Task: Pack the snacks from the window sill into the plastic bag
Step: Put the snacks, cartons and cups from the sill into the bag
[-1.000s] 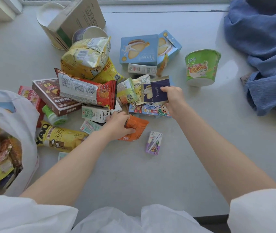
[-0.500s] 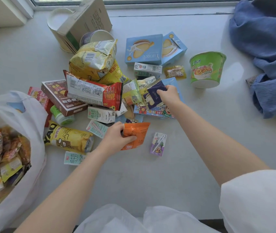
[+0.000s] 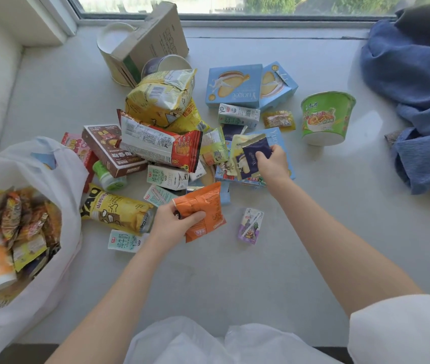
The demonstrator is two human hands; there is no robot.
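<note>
Left hand (image 3: pixel 175 223) gripping orange packet (image 3: pixel 203 211), right hand (image 3: pixel 272 162) pinching dark blue sachet (image 3: pixel 251 156); carry both over to plastic bag (image 3: pixel 59 174) at window sill's left edge, drop inside

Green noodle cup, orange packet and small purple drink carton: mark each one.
green noodle cup (image 3: pixel 325 119): head view, on its printed side wall.
orange packet (image 3: pixel 207 206): head view, on its upper face, above the left hand's fingers.
small purple drink carton (image 3: pixel 250 226): head view, on its front face.

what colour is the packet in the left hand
Orange, with a little white and red print; the head view shows the packet gripped by the left hand.
</note>
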